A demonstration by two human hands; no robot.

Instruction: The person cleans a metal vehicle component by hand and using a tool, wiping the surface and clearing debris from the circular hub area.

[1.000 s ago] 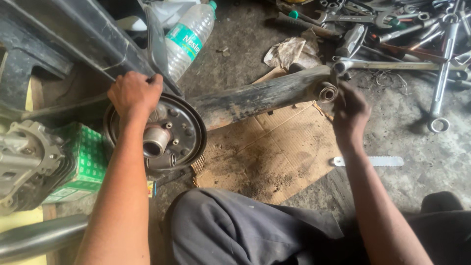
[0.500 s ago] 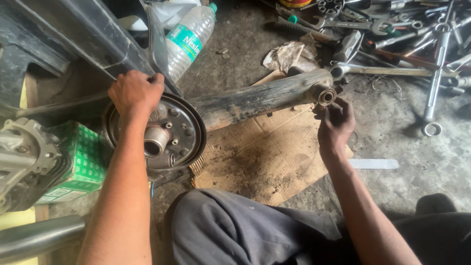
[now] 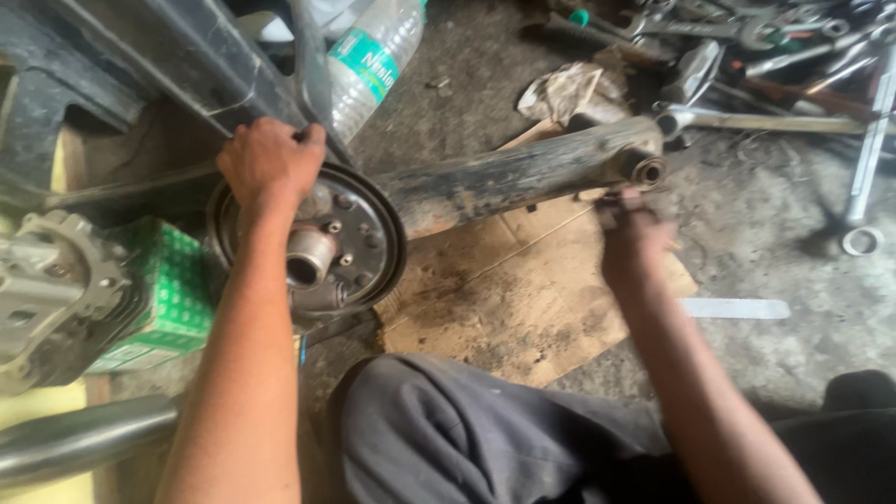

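On cardboard, swingarm (image 3: 504, 182) runs left-right, bushing end rightward; left hand (image 3: 266, 163) clamps its drum (image 3: 359, 247).

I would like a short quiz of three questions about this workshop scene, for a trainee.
1. True or false: the left hand rests on the top rim of the round dark metal brake drum.
2. Which lies under the long rusty grey metal arm? A) brown cardboard sheet B) blue cloth
3. Fill in: the right hand is just below the arm's ____ end.

Key: 1 true; 2 A; 3 round bushing.
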